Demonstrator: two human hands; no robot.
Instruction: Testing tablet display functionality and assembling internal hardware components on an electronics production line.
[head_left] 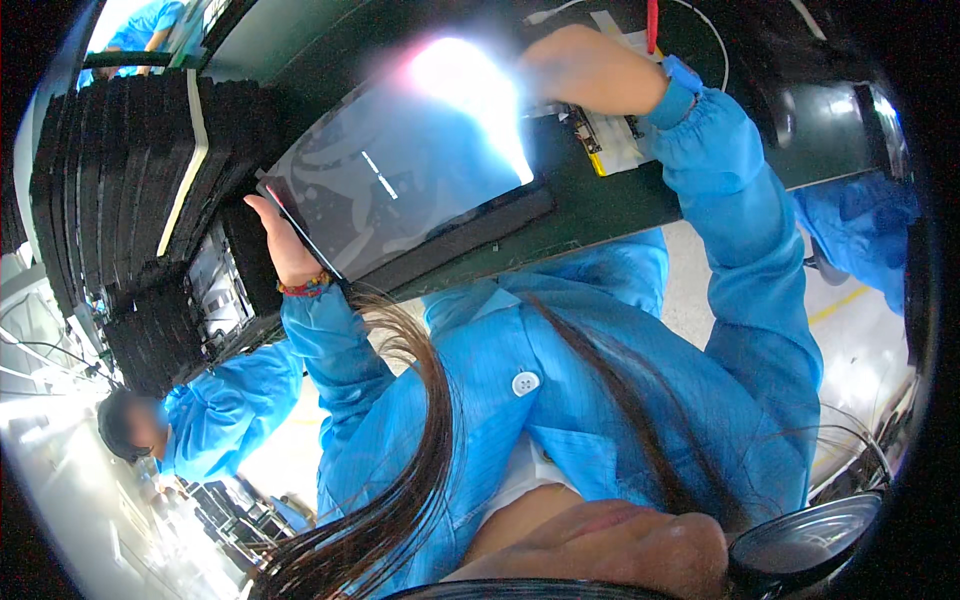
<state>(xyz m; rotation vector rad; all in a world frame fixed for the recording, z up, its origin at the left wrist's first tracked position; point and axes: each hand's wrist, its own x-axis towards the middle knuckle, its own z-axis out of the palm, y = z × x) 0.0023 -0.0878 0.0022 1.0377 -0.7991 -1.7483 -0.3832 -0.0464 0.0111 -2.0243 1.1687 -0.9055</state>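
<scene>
A flat glossy screen panel (350,190), tablet-like, lies tilted over a black foam pad (460,235). A small white mark shows in its middle, and a strong white glare covers its upper right part. My left hand (287,245) is at the panel's left edge, thumb outside and its other fingers hidden behind the panel; it appears to grip that edge. My right hand (595,72) reaches over the far right corner of the panel, its fingertips lost in the glare. Beneath my right wrist is a circuit board with yellow edging (605,145).
Black padded trays (110,180) stand stacked at the left, a pale strip among them. A white cable (715,40) and a red-handled item (652,25) lie at the far right of the dark green bench (590,215). Co-workers in blue sit at left (230,400) and right (860,230).
</scene>
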